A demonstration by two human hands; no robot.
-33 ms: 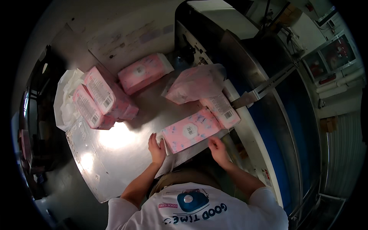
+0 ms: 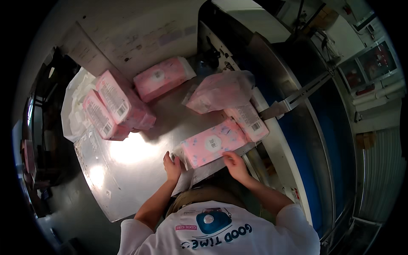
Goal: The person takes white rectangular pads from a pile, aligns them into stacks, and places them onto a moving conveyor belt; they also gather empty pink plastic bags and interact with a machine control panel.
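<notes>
A pink, floral-patterned soft pack of tissues (image 2: 214,143) lies flat on the metal table in front of me. At its left end, beside the loose clear plastic flap (image 2: 182,158), is my left hand (image 2: 172,166), open with thumb and fingers apart. My right hand (image 2: 236,165) has its bent fingers at the pack's near edge, right of the middle; their undersides are hidden. Another pink pack (image 2: 247,121) touches the right end of the first one and shows a barcode. Over its far part lies a pink, translucent plastic bag (image 2: 223,91).
Several pink packs (image 2: 111,97) stand grouped at the left of the metal table (image 2: 127,178), beside crumpled white plastic (image 2: 76,106). One more pack (image 2: 163,78) lies at the back wall. On the right runs a machine with a blue belt (image 2: 304,161) and a metal bracket (image 2: 293,100).
My right hand has moved left and up, from beside the pack to its near edge. My left hand stays by the flap, shifted slightly. The whole view has shifted a little.
</notes>
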